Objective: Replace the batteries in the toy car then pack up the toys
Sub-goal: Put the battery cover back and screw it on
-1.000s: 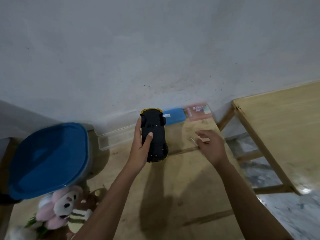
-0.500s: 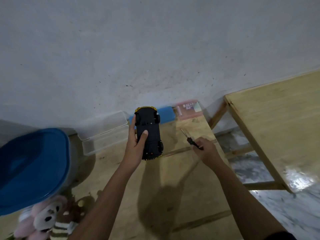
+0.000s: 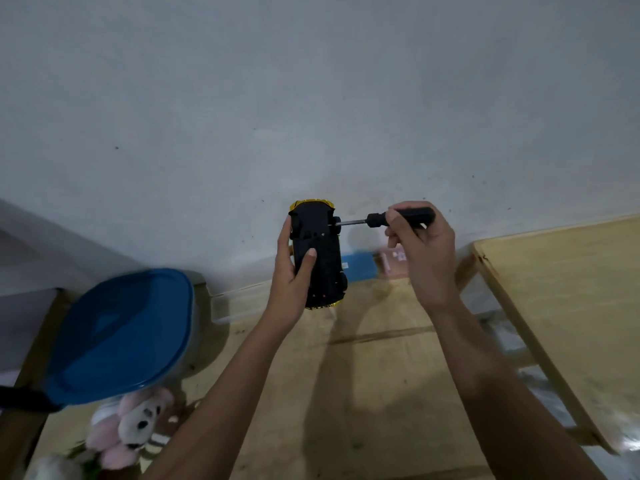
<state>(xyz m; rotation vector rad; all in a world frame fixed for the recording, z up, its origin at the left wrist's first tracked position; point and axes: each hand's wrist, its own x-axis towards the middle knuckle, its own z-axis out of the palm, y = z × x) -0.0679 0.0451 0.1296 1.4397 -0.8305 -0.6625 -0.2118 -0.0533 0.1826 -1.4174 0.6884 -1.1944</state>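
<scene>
In the left hand (image 3: pixel 294 282), fingers (image 3: pixel 284 233) curled round its body, the toy car (image 3: pixel 320 258) is held underside-up above the table (image 3: pixel 363 375). The screwdriver (image 3: pixel 381 219), pinched in the right hand (image 3: pixel 422 251), is set at the car's far end. Its tip should be seated squarely and the car braced. Half a second earlier, the screwdriver was held lower, clear of the car.

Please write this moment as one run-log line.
left hand: holds toy car, underside toward camera | right hand: holds screwdriver, tip at car's underside
</scene>
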